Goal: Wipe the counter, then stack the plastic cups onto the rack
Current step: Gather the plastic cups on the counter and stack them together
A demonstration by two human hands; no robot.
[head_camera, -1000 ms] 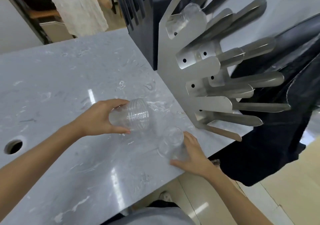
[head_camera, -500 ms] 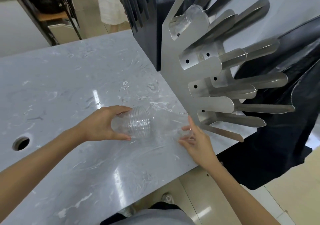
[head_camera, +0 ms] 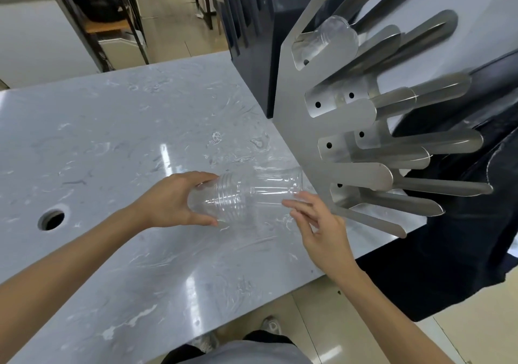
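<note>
My left hand (head_camera: 171, 201) grips the closed end of a sideways stack of clear plastic cups (head_camera: 252, 192) just above the grey marble counter (head_camera: 112, 139). The stack's open rim points right, toward the metal rack (head_camera: 291, 116). My right hand (head_camera: 319, 226) has its fingers apart, with the fingertips at the lower edge of that rim. The rack stands on the counter's right corner, and its flat steel prongs slant out to the right. Another clear cup (head_camera: 328, 38) sits over one of the upper prongs.
A round hole (head_camera: 51, 219) is cut in the counter at the left. A dark slotted stand (head_camera: 252, 32) rises behind the rack. Dark cloth (head_camera: 448, 251) hangs below the prongs at the right. Metal shelving (head_camera: 106, 18) stands beyond the counter's far edge.
My right hand lifted a loose cup off the counter's front edge and slid it into the cup in my left hand. Its fingers have since spread at the rim.
</note>
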